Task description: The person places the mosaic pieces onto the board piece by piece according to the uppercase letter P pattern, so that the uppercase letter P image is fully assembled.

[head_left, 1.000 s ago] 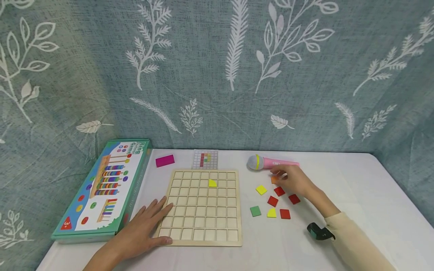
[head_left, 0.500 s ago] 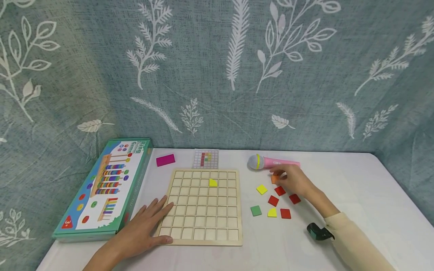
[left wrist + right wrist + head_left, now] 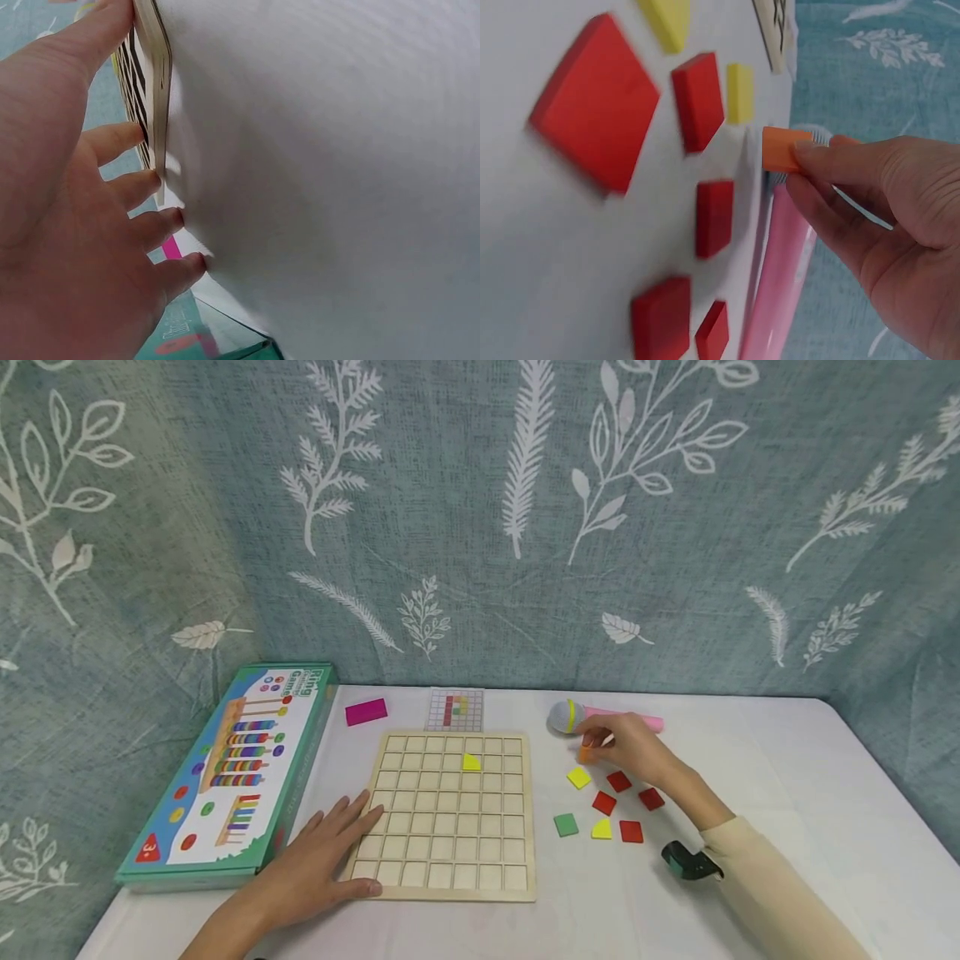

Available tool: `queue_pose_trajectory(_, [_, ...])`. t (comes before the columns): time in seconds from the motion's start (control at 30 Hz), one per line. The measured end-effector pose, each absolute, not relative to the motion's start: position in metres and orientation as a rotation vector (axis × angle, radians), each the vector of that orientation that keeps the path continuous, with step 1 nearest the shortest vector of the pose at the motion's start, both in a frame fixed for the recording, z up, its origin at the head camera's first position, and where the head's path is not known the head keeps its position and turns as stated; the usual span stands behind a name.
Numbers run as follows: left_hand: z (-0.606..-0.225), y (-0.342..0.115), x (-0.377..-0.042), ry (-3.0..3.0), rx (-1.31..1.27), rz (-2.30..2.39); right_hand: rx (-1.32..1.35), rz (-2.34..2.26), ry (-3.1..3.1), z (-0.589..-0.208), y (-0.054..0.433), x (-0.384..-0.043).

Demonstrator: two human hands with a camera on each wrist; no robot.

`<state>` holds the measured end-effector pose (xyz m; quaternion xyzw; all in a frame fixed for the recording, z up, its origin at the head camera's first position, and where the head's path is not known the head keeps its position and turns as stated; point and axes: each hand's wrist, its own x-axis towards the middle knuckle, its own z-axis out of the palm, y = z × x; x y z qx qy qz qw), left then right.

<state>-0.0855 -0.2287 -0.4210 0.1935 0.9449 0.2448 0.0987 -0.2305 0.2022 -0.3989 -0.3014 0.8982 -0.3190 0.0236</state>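
My right hand (image 3: 633,747) pinches an orange tile (image 3: 780,149) between thumb and fingers, above the table in front of a pink toy microphone (image 3: 647,723). Below it lie several red tiles (image 3: 632,832), a yellow square tile (image 3: 578,777), a green tile (image 3: 566,825) and a yellow quarter-round tile (image 3: 602,829). My left hand (image 3: 318,860) has its fingers spread and touches the left edge of a wooden grid board (image 3: 442,827). One yellow quarter-round piece (image 3: 471,763) sits in a cell in the board's second row from the back.
Behind the board lies a small pattern card (image 3: 455,710) with coloured squares. A magenta block (image 3: 366,712) is left of the card. A large game box (image 3: 232,768) stands at the left side of the white table (image 3: 750,760), and a patterned curtain (image 3: 450,527) hangs behind.
My right hand has lifted the orange tile and carried it a little to the left, toward the board. The left hand stays in place on the board's edge.
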Motion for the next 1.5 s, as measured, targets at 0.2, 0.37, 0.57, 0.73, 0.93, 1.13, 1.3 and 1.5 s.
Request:
queue_pose_trajectory(0.2, [-0.421,-0.229,-0.084,2.8,0.576,0.745,-0.975,-1.013,2.756,-0.398,0.186,-0.234])
queue_pose_trajectory(0.37, [-0.42,-0.229,-0.084,2.801,0.566,0.75,-1.005,-1.022,2.736,-0.396,0.171,-0.236])
queue_pose_trajectory(0.57, [-0.422,-0.229,-0.084,2.799,0.561,0.737,-1.023,-0.983,2.701,-0.393,0.148,-0.236])
queue_pose_trajectory(0.73, [-0.422,-0.23,-0.084,2.811,0.566,0.726,-1.082,-0.971,2.638,-0.393,0.126,-0.236])
queue_pose_trajectory(0.93, [-0.422,-0.23,-0.084,2.825,0.58,0.725,-1.149,-0.993,2.63,-0.394,0.101,-0.236])
queue_pose_trajectory(1.13, [-0.423,-0.231,-0.083,2.83,0.591,0.747,-1.189,-1.031,2.581,-0.397,0.077,-0.236])
queue_pose_trajectory(1.3, [-0.424,-0.232,-0.082,2.835,0.599,0.753,-1.189,-1.057,2.548,-0.402,0.059,-0.236])
queue_pose_trajectory(1.5, [-0.425,-0.232,-0.083,2.83,0.589,0.752,-1.207,-1.058,2.531,-0.408,0.041,-0.236])
